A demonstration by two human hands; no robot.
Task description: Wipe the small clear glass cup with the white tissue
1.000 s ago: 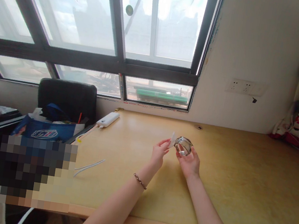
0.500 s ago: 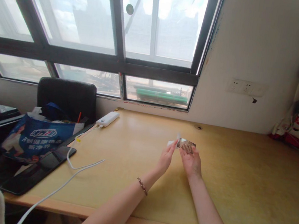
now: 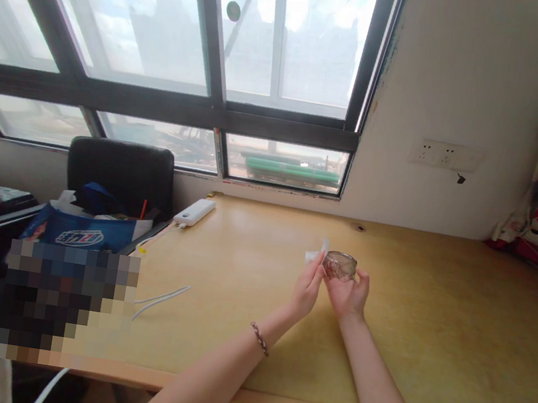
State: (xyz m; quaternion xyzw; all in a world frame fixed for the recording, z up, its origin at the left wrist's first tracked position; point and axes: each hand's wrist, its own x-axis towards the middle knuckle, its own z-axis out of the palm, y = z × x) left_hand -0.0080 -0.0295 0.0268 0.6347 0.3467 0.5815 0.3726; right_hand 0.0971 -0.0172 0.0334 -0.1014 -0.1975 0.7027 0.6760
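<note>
Over the table, my right hand (image 3: pixel 350 297) cups a small see-through glass bowl (image 3: pixel 339 266) from below and from its right side, fingers curled round it. The bowl has a dark rim, and its mouth tilts up. At its left wall, my left hand (image 3: pixel 306 289) is closed on a thin white tissue (image 3: pixel 312 256), whose ends stick out above and left of the fingers. Part of the tissue is hidden by the left fingers. A braided bracelet (image 3: pixel 259 339) is round my left wrist.
A white power bank (image 3: pixel 195 213) with a cable lies at the left edge of the wooden table (image 3: pixel 441 335). Beyond that edge, a blue bag (image 3: pixel 87 228) rests on a black chair (image 3: pixel 121 169). A pixelated patch covers the lower left. Windows and a wall socket stand behind.
The glass bowl has turned in my right hand, so its rim and round mouth now show. Both hands have shifted slightly right, and the tissue stays in my left hand.
</note>
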